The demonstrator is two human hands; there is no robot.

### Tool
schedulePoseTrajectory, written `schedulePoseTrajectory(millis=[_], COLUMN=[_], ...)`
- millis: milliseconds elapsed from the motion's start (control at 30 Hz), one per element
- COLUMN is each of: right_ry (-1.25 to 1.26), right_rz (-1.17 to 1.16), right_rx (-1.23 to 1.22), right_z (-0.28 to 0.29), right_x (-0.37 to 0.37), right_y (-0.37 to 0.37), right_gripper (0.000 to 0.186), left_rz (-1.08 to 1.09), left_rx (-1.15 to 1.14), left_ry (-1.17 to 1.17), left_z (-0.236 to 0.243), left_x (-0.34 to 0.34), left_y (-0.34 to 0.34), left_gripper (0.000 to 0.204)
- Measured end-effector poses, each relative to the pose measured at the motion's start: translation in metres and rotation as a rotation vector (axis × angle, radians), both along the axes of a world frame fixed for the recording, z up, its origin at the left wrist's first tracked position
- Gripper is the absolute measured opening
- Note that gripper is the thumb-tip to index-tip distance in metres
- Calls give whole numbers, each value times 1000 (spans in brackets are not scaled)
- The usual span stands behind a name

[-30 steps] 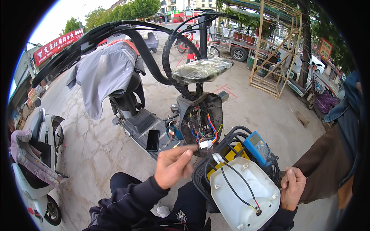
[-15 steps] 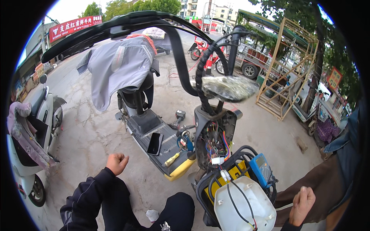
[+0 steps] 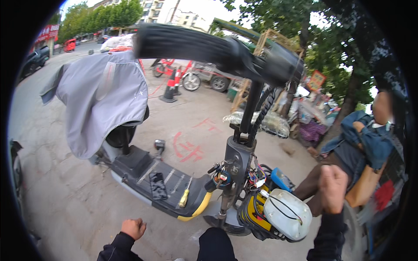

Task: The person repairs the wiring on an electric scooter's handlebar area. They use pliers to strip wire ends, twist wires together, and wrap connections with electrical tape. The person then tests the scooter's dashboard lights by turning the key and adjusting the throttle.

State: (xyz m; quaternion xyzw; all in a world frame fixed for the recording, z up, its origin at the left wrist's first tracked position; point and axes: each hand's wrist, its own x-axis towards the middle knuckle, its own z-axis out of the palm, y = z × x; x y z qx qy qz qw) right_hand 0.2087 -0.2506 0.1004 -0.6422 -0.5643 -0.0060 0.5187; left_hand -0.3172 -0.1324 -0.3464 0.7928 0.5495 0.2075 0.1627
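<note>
My left hand (image 3: 133,228) is curled closed over the pavement, apart from the scooter's footboard (image 3: 172,185); I see nothing in it. My right hand (image 3: 334,187) is raised in a fist beside the front basket, with nothing visible in it. Between them stands an electric scooter with its steering column (image 3: 237,158) opened and coloured wires (image 3: 257,174) exposed. A white plastic cover (image 3: 283,209) with a black cable lies on the basket, beside a blue multimeter (image 3: 282,179). A phone (image 3: 158,186) and a yellow-handled screwdriver (image 3: 184,198) rest on the footboard. The blurred handlebar (image 3: 187,43) looms close.
A grey cover (image 3: 104,100) drapes over the seat. Behind the footboard, a power drill (image 3: 160,147) is on the ground. A person in a blue jacket (image 3: 370,135) sits at the right. Farther back are a traffic cone (image 3: 170,89), a red bike (image 3: 165,69) and carts.
My view has turned, bringing the seated person further into sight at the right. The handlebar looms larger and lies differently. My right fist is higher in the picture; my left hand is lower.
</note>
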Motion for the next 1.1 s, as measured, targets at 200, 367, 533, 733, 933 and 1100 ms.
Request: schedulePoseTrajectory(millis=[200,367,533,733,933,1100], right_ry=[-215,-224,-2,541,1224,1329], right_rz=[291,439,302,221,167,25], right_rx=[-660,-1160,-1359,-1004,-606,-436], right_z=[-15,-50,-53,49,131,154], right_x=[-165,-243,-267,-293,-345,-390], right_y=[55,100,100,39,52,84], right_gripper=[32,45,42,19,71,66], left_rz=[-210,-290,-359,-228,-90,307], left_rx=[5,-235,-297,-780,-838,-721], left_ry=[-45,9,-56,54,-68,-486], left_z=[4,6,9,4,93,198], left_x=[-26,-57,-82,-86,-111,-189], left_y=[-35,-82,-98,-121,-184,-241], left_gripper=[28,23,27,28,24,17])
